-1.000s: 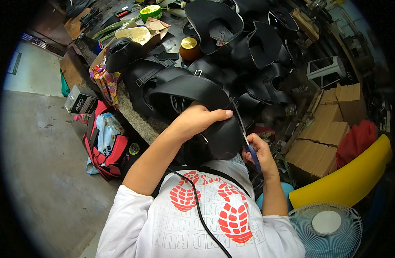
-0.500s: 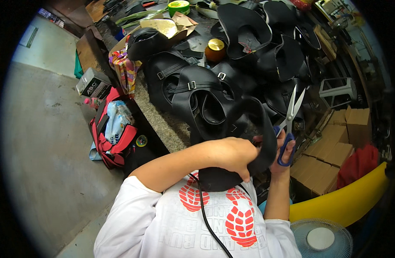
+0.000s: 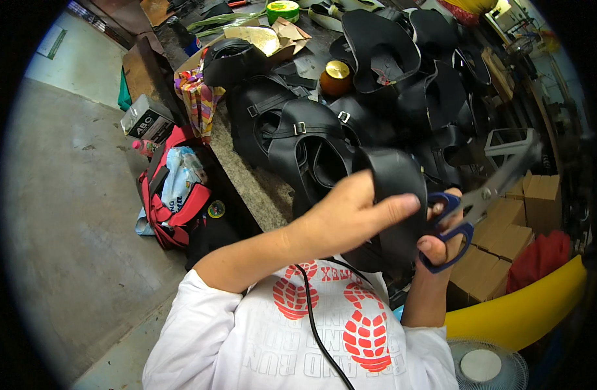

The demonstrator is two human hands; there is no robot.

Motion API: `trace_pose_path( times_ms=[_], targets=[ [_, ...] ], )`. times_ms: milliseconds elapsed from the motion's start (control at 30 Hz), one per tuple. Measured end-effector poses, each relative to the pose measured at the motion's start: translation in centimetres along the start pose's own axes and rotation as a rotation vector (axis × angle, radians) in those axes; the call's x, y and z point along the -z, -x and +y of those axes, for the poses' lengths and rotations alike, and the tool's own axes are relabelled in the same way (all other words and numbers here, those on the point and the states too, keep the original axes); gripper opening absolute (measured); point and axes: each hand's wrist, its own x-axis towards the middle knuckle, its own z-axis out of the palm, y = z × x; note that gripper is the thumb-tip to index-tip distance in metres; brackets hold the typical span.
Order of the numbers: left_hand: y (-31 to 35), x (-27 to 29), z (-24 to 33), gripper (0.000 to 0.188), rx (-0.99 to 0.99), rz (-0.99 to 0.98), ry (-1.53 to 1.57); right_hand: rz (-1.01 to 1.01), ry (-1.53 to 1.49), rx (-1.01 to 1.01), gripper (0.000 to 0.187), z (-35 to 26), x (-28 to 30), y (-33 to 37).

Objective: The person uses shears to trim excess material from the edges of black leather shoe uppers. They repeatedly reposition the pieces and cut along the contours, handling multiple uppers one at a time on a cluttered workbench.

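Observation:
My left hand (image 3: 363, 218) is closed on a black leather shoe upper (image 3: 396, 175), its thumb stretched across the outer face. The upper stands curved in front of my chest, its lower part partly behind the hand. In my right hand (image 3: 445, 237) is a pair of scissors (image 3: 451, 224) with dark blue handles, the fingers and thumb in the loops. Its blurred blades point up and right, away from the leather. Beyond my left hand lies a buckled black upper (image 3: 305, 127) among several others on the workbench.
More black uppers (image 3: 380, 52) crowd the bench's far right, near a jar with a gold lid (image 3: 336, 77). Right of me are cardboard boxes (image 3: 490, 244), a yellow curved object (image 3: 519, 302) and a fan (image 3: 484, 367). A red bag (image 3: 181, 221) sits left of the bench edge (image 3: 246, 185).
The scissors have swung from pointing upward to pointing up and right. My left hand has risen, and its thumb now lies across the upper. The view has shifted slightly.

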Motion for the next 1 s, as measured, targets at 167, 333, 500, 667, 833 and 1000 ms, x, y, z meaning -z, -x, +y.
trace_pose_path(
  times_ms=[167, 333, 500, 667, 833, 1000],
  targets=[
    [1.8, 1.7, 3.9, 0.031, -0.338, 0.346, -0.039, 0.013, 0.131, -0.104, 0.046, 2.1, 1.6, -1.3],
    [5.5, 3.8, 6.6, 0.042, -0.437, 0.489, 0.085, 0.074, 0.934, -0.326, 0.052, 7.5, 0.3, -3.8],
    [9.5, 3.5, 6.8, 0.026, -0.219, 0.531, -0.184, -0.193, 1.359, -0.314, 0.057, 10.4, -2.1, -5.6],
    [11.6, 4.1, 7.4, 0.033, -0.136, 0.275, -0.734, -0.118, 1.220, -0.306, 0.044, 10.8, -1.5, -8.8],
    [12.2, 2.7, 5.0, 0.019, -0.329, -0.154, -1.006, 0.026, 0.697, -0.243, 0.030, 7.8, 2.6, -13.9],
    [9.8, 3.6, -2.1, 0.019, -0.241, -0.443, -0.863, 0.109, 0.584, -0.349, 0.026, 6.4, 4.7, -15.0]
  ],
)
